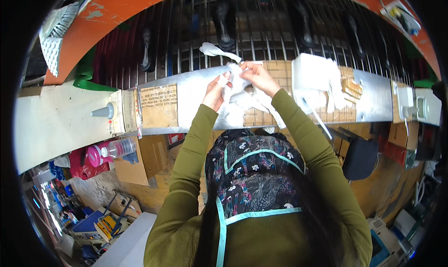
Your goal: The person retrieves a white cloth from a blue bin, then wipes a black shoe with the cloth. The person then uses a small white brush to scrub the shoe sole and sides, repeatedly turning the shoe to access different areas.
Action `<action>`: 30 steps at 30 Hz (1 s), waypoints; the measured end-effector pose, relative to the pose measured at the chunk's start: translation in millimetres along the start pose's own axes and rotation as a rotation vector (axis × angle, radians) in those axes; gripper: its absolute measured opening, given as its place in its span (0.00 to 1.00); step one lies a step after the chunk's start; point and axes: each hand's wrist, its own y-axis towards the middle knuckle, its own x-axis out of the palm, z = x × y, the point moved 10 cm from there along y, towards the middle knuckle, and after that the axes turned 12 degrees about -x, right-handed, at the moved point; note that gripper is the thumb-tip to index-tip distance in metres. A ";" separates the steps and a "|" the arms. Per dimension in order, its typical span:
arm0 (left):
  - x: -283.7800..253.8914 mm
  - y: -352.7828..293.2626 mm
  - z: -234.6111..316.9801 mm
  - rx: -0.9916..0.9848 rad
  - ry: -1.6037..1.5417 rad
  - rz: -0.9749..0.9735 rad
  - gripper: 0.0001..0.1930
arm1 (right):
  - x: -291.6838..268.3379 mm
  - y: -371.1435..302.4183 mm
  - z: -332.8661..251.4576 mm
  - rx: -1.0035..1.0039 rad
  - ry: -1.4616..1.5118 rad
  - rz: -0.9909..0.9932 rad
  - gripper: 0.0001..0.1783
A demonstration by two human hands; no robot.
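Observation:
Both my hands are raised over the metal ledge, working on a bunch of thin white soft material that looks like cloth or tissue. The fingers of my left hand are closed on its left side, where a small red spot shows. With bent fingers, my right hand pinches the upper right part. Just beyond my hands, a white limp strip lies against the rods. More loose white pieces lie below my right hand. What exactly sits between the fingertips is too small to make out.
Behind the ledge runs a rack of metal rods with dark elongated objects. A white stack stands right on cardboard. Left are printed cardboard and a grey cone. A clear bottle lies lower left.

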 end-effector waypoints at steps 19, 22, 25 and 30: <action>-114.8 -70.1 95.8 0.426 0.105 0.548 0.08 | 39.8 207.5 68.4 -0.063 -1.129 -0.094 0.40; -107.3 -60.3 96.4 0.369 0.002 0.450 0.14 | 50.7 173.5 21.1 -0.002 -0.672 -0.160 0.38; -61.0 -55.2 107.7 0.314 0.040 0.281 0.24 | 54.7 117.7 -45.3 -0.107 -0.344 -0.136 0.32; 21.4 -46.6 96.8 0.305 0.253 0.063 0.23 | 44.1 43.6 -100.3 -0.203 -0.403 -0.120 0.32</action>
